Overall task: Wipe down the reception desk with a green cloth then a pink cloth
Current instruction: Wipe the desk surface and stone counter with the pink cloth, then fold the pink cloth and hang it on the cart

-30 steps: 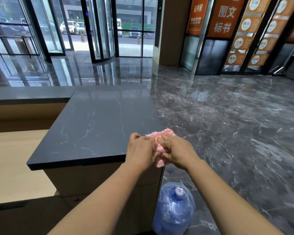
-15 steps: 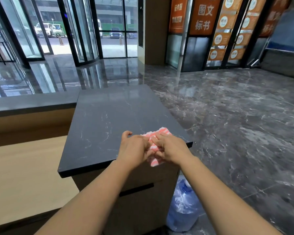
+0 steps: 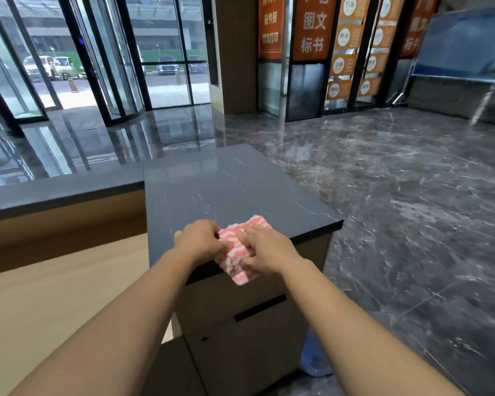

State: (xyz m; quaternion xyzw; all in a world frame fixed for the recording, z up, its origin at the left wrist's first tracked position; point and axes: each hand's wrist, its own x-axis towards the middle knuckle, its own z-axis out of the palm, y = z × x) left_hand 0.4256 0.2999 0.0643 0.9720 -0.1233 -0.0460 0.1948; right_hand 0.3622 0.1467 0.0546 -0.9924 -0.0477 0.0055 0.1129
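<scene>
A pink and white striped cloth (image 3: 240,252) lies folded at the near edge of the dark stone top of the reception desk (image 3: 226,190), its lower corner hanging over the edge. My left hand (image 3: 200,241) grips the cloth's left side with curled fingers. My right hand (image 3: 266,250) holds its right side, fingers on top and thumb below. No green cloth is in view.
A lower light wooden counter (image 3: 55,295) lies to the left, bounded by a dark ledge (image 3: 55,192). A blue water bottle (image 3: 312,358) stands on the floor right of the desk cabinet. Glossy marble floor (image 3: 397,210) stretches right and ahead, toward the glass doors.
The view has swung to the right, so the desk top sits more to the centre. Both hands stay on the pink cloth at the desk's near edge.
</scene>
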